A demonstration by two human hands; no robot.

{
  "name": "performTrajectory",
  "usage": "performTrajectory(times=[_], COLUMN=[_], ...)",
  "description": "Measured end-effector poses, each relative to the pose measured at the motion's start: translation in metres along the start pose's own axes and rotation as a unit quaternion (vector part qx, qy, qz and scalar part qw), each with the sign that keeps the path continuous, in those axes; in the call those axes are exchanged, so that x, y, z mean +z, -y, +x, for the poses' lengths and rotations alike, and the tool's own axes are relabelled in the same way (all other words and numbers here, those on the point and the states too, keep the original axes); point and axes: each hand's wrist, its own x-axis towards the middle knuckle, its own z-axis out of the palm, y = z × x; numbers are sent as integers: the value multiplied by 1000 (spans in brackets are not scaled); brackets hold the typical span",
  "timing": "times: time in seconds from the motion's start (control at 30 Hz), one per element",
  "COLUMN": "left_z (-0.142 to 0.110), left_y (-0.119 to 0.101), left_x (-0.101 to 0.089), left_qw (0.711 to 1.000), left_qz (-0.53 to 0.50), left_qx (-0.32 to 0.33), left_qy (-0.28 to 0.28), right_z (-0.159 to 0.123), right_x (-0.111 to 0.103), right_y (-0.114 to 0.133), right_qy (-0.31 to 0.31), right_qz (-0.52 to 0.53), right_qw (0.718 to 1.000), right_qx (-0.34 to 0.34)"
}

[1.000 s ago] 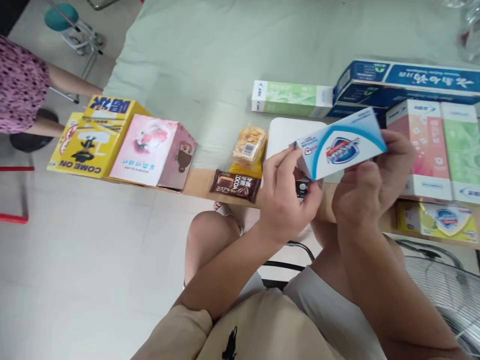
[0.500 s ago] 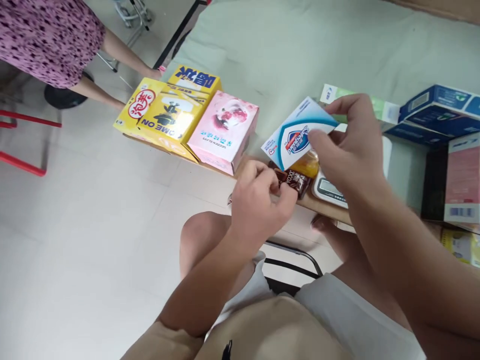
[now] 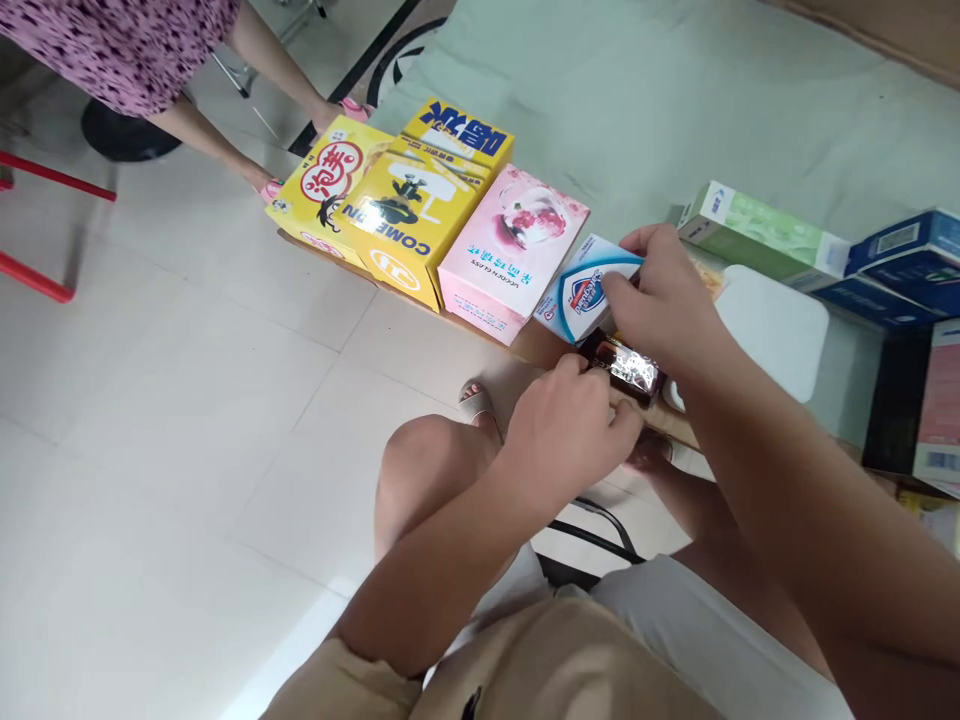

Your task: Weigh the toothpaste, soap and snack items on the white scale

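Observation:
My right hand [image 3: 664,300] grips a white and blue soap box [image 3: 581,295] and holds it low on the table right beside the pink tissue box [image 3: 512,252]. My left hand [image 3: 570,425] is closed at the table's front edge, its fingers touching a dark brown cocoa snack packet [image 3: 624,365] that lies just under my right hand. Whether the left hand actually grips the packet is unclear.
Two yellow boxes [image 3: 390,210] stand left of the pink box. A white kitchen scale [image 3: 772,325], a green box [image 3: 765,235], blue boxes [image 3: 907,265] and a pink carton [image 3: 937,410] sit to the right. Another person's legs [image 3: 262,60] stand at the far left.
My right hand has carried the soap box from in front of me leftward and down beside the pink box. My left hand let go of it and dropped onto the cocoa packet.

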Motion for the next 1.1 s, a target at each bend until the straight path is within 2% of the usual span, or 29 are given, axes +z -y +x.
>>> performTrajectory(times=[0.23,0.43,0.57,0.77,0.83,0.9,1.0,1.03,1.1], left_z=[-8,-4,5,13,13,10,6,5,6], left_y=[-5,11,26,33,32,29,15,7,-13], left_x=[-10,-30,-36,-37,-40,-43,-38,-33,-16], left_qw=[1000,989,980,981,980,978,970,963,941], left_qz=[15,82,101,118,122,120,108,97,64], left_qx=[-11,-71,-86,-88,-87,-71,14,63,165], left_qy=[6,103,148,129,134,157,219,245,289], right_z=[-11,-10,-13,-15,-20,-34,-77,-95,-136], right_x=[-10,-9,-6,-1,-6,-17,-43,-53,-71], right_y=[20,12,12,18,17,14,-2,-13,-43], right_qy=[63,111,132,145,124,74,-39,-88,-221], right_qz=[-100,-141,-143,-123,-88,-18,138,176,160], right_qw=[993,982,977,977,982,987,978,972,962], right_qx=[-12,-63,-90,-97,-114,-141,-153,-127,-32])
